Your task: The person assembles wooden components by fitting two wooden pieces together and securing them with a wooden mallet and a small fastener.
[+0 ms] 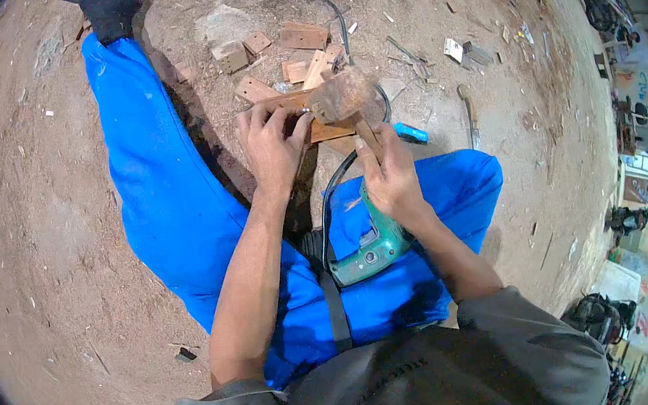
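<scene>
The right hand is closed around the handle of a worn, block-headed brown wooden mallet; the left hand is held narrow, thumb and fingers drawn together at a flat orange-brown wooden board, and whether anything is pinched there cannot be told. The board is placed on the ground between the legs, partly covered by the mallet head; contact between them cannot be judged. A striking step appears to be in hand; for a next blow, the mallet would need to be squared over the board and the left fingertips kept clear. One mallet, one green power drill laid on the lap, one small bright-blue object and one wooden-handled tool are counted; at least six reddish-brown wood offcuts are scattered beyond, some overlapped.
</scene>
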